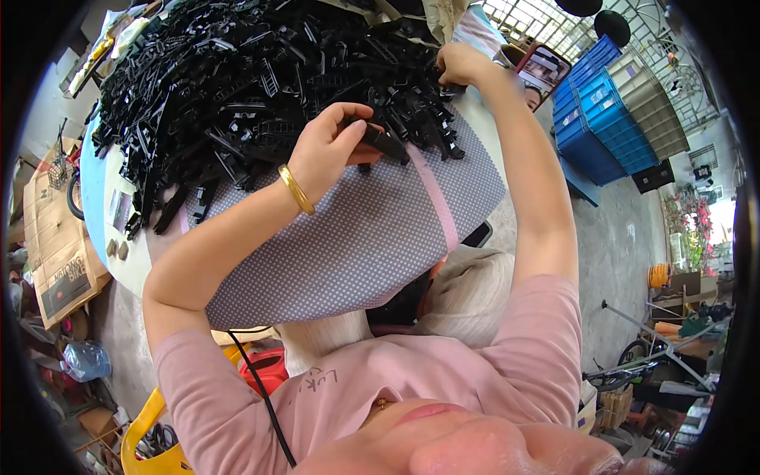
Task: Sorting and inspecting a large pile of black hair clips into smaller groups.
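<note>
A big heap of black plastic parts (253, 87), some long and ladder-like, covers the far side of a round table. In front of it a grey dotted cloth (340, 253) with a pink strip (434, 194) drapes over the near edge and my lap. My left hand (331, 146), a gold bangle on its wrist, is closed round a dark, elongated black plastic part (385, 144) at the heap's near edge. At the heap's right end, my right hand (465, 65) reaches down with fingers bent together; what they grip is mostly hidden.
A phone (545, 70) stands at the table's far right. Beyond it are stacked blue crates (590, 119) and a grey crate (649, 103). Flattened cardboard (59, 245) leans at the left, near a clear water jug (85, 362). A yellow chair (146, 431) is by my left side.
</note>
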The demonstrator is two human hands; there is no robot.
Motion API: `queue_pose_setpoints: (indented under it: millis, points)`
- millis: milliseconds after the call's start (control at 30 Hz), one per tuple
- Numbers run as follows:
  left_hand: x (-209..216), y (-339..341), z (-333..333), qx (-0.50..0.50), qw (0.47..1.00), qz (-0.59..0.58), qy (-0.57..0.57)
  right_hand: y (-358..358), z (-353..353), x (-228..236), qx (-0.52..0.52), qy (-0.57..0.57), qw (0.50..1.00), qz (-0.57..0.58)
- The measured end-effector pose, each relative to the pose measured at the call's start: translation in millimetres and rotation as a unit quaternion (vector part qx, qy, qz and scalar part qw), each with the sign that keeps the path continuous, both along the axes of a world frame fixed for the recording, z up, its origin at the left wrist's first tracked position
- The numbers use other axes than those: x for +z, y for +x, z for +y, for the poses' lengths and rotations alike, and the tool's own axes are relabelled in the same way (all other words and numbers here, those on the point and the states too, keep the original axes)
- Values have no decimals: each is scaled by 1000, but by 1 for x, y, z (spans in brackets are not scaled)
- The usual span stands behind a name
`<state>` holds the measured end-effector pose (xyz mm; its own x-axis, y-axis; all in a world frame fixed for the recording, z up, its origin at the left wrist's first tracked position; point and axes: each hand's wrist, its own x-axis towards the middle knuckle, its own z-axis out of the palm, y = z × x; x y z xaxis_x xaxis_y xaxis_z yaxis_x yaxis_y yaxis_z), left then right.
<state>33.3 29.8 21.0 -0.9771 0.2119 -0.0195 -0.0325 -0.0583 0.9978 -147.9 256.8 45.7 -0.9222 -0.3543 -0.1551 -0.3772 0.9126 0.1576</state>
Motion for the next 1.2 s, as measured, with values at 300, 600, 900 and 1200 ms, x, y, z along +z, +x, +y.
queue_pose_setpoints:
  millis: [300, 600, 900, 1200]
  points:
    - [-3, -2, -4, -28, 996, -40, 75, 112, -15, 21, 69, -541, 836, 54]
    - [-10, 1, 1, -34, 999, -1, 24, 180, -36, -13, 102, -687, 688, -211]
    - [-14, 3, 1, -7, 997, 48, -58, 187, -44, -16, 108, -566, 818, 6]
    - [-16, 5, 0, -28, 996, 86, -18, 176, -40, -19, 314, -434, 814, 226]
